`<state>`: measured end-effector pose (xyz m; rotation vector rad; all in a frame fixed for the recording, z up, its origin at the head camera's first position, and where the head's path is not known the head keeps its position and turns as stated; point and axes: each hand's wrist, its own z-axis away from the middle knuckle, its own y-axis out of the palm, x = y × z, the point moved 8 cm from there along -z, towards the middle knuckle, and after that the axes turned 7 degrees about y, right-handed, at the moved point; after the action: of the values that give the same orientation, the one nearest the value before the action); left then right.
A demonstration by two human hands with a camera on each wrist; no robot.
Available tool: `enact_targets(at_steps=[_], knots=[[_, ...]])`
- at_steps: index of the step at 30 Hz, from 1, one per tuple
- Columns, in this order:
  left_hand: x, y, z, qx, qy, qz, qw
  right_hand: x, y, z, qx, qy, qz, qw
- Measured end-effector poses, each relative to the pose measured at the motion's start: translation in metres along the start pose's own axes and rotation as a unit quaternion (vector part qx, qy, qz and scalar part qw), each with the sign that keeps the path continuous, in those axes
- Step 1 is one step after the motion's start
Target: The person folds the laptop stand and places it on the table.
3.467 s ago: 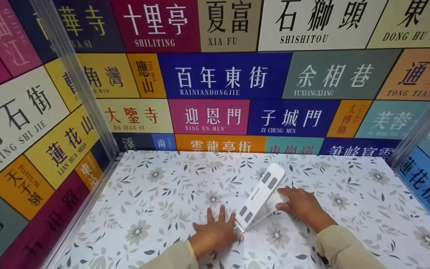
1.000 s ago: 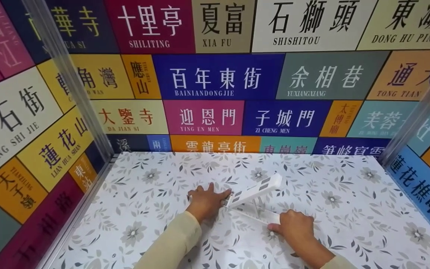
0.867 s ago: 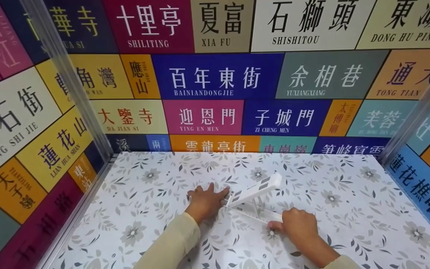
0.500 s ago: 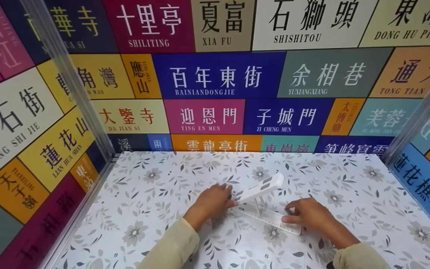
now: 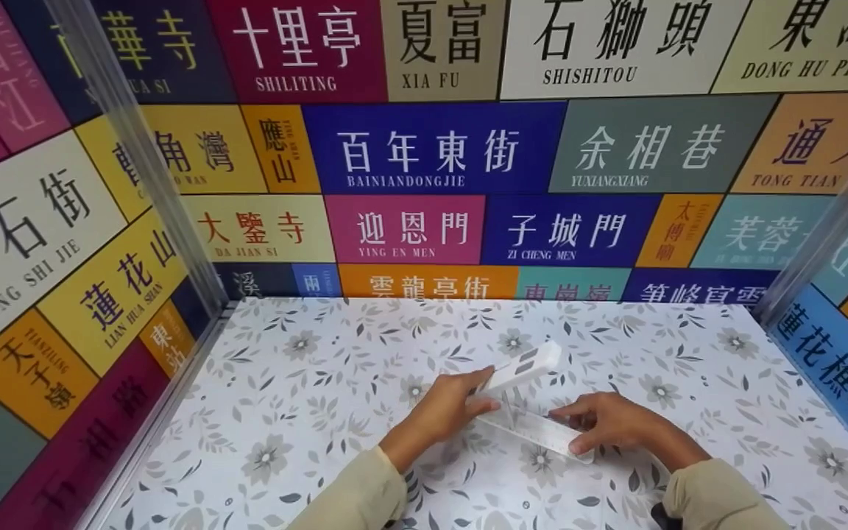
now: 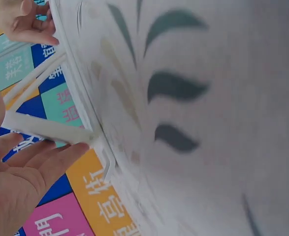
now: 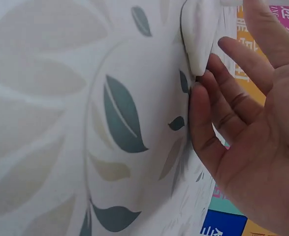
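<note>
A white folding stand (image 5: 534, 364) rests on the patterned tabletop, its upper plate with dark grey pads tilted up over a long, flat base. A thin strut shows between plate and base. My left hand (image 5: 442, 408) holds the lower part of the plate, the thumb on the near side; in the left wrist view the plate crosses between thumb and fingers. My right hand (image 5: 615, 423) is at the base's right end, thumb at its near edge and fingers loosely bent at the far side. In the right wrist view several right fingertips (image 7: 201, 88) touch or nearly touch the base's tip.
The white tabletop (image 5: 306, 412) carries grey flowers and leaves. Behind it stands a wall of colourful name panels (image 5: 431, 151). Clear upright strips (image 5: 152, 169) mark the corners at left and right.
My left hand has gone from lying spread beside the hinge end to holding the tilted plate. My right hand has loosened from its tight grip on the base's end.
</note>
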<state>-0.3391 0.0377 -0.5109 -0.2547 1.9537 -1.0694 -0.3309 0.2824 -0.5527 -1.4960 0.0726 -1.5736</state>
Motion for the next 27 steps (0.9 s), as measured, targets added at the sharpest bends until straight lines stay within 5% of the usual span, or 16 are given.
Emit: enact_targets(at_steps=[7, 14, 27], knots=[[0.001, 0.001, 0.0, -0.043, -0.01, 0.017, 0.9989, 0.008, 0.005, 0.0, -0.001, -0.055, 0.087, 0.995], [0.003, -0.001, -0.001, -0.074, -0.01, 0.027, 0.9969, 0.014, 0.005, -0.003, -0.012, -0.061, 0.135, 0.989], [0.01, -0.002, -0.007, -0.058, -0.011, 0.04, 0.9974, 0.02, 0.01, -0.002, -0.025, -0.089, 0.156, 0.983]])
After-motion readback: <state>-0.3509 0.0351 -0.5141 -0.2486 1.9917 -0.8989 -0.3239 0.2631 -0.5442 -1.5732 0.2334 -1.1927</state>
